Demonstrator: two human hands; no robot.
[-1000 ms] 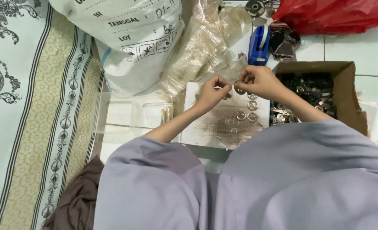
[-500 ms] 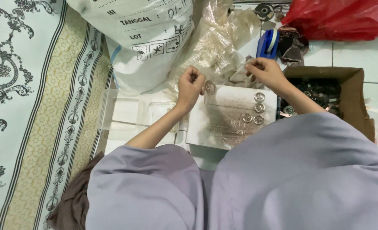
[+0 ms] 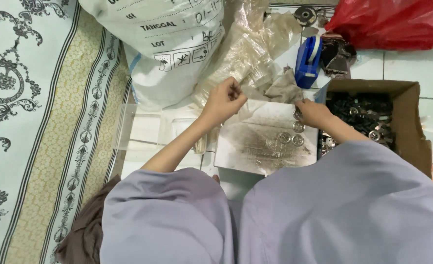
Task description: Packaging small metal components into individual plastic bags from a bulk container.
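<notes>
Left hand (image 3: 224, 101) fingers pinch a clear plastic bag (image 3: 255, 100) shut; right hand (image 3: 313, 112) fingers curl onto a metal button (image 3: 298, 114).

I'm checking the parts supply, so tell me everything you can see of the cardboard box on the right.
The cardboard box is brown, open-topped and shallow, and stands on the pale tiled floor right of the white tray. Its near part is hidden behind the person's grey sleeve. Inside lies a heap of small dark metal parts with a few shiny round ones among them. The right hand is just left of its left wall; whether they touch cannot be told. A blue tape dispenser stands beyond its far left corner.
</notes>
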